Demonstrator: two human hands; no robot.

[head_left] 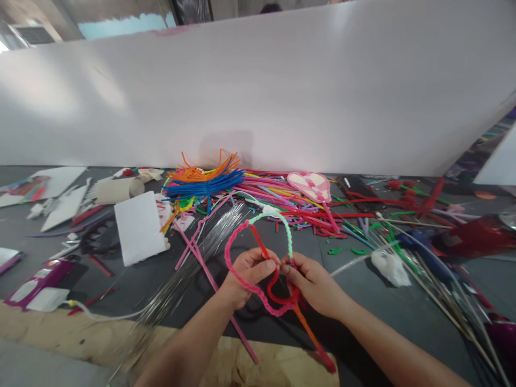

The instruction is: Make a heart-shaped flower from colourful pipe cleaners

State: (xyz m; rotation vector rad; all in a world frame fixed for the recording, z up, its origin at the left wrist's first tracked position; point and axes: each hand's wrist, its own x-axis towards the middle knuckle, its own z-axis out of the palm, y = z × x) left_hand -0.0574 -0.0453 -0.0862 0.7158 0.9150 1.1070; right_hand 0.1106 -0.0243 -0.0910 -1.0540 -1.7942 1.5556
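Note:
Between both hands is a shape bent from twisted pipe cleaners, with a pink side (228,252), a pale green arc (287,228) at the top and an orange-red stem (310,333) pointing down to the right. My left hand (252,274) pinches a red pipe cleaner (258,239) inside the loop. Close beside it, my right hand (308,279) is closed on the loop's right side, where the red and green strands meet. The fingertips of the two hands nearly touch, and they hide part of the red strand.
Behind the hands lie a bundle of blue pipe cleaners (205,185), a pink heart-shaped piece (309,186) and many loose strands. Thin wires (193,263), a white card (139,228) and a purple glue gun (40,279) are leftward. A white panel (258,97) stands at the back.

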